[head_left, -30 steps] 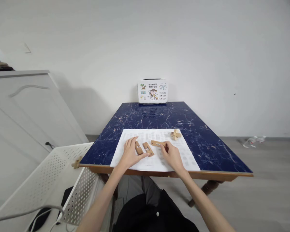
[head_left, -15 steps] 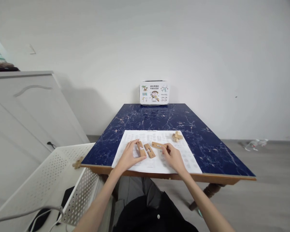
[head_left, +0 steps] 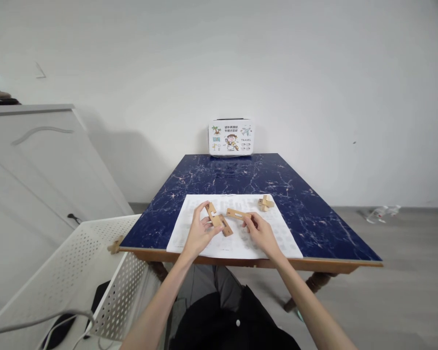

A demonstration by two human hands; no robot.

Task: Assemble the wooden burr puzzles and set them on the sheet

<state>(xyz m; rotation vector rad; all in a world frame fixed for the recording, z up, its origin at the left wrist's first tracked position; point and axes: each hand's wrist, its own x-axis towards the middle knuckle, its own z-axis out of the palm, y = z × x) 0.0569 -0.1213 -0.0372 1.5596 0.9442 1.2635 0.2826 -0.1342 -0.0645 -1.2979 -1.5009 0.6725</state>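
Note:
My left hand (head_left: 200, 230) grips a flat notched wooden puzzle piece (head_left: 213, 214) by its ends, between thumb and fingers, raised and tilted above the paper. Partly covered by it, a second notched wooden piece (head_left: 228, 230) lies on the white printed sheet (head_left: 197, 200). In my right hand (head_left: 260, 232) is a flat slotted wooden piece (head_left: 235, 213), pinched at its right end and pointing left. The near ends of the two held pieces are apart. Behind my right hand, an assembled cross-shaped wooden puzzle (head_left: 265, 203) rests at the sheet's far right corner.
The sheet lies at the near edge of a blue marbled table (head_left: 237, 175). A white printed case (head_left: 231, 138) stands against the wall at the back. A white perforated basket (head_left: 95, 243) sits left of the table, with a wooden puzzle (head_left: 115, 245) and cables (head_left: 58, 317).
My left hand has lifted its notched piece off the sheet and tilted it over the middle piece. My right hand has raised the slotted piece slightly. The view has shifted a little.

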